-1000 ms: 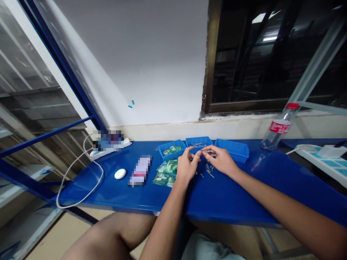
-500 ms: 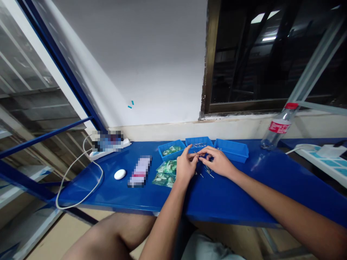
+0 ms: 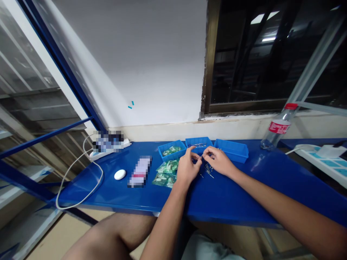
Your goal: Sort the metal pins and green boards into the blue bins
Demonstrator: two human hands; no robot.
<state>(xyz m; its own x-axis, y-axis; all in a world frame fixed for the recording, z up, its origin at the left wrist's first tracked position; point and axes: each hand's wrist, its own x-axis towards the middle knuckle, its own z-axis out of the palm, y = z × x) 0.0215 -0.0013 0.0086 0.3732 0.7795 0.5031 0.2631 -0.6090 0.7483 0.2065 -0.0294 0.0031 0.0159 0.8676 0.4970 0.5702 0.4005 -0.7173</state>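
My left hand (image 3: 189,164) and my right hand (image 3: 216,160) meet over the blue table, thumbs and fingers pinched close together. Whatever lies between the fingertips is too small to make out. Just below my right hand is a loose pile of thin metal screws (image 3: 209,171). More slim metal pieces lie in the middle blue bin (image 3: 199,140), right behind my fingers. Beside my left hand are several green-and-clear packets (image 3: 164,177) with small white parts inside, partly hidden by that hand. Similar packets fill the left blue bin (image 3: 160,148).
The right blue bin (image 3: 234,156) stands behind my right hand. A clear bottle with a red cap (image 3: 279,126) is at the back right, near a power strip (image 3: 329,164). On the left are a blurred-out phone-like object (image 3: 141,171), a white oval object (image 3: 119,174) and a looping white cable (image 3: 78,206).
My left hand has shifted slightly right, and my right fingers have drawn back to the right a little. The fingertips still meet in a pinch. Bins and packets stay put.
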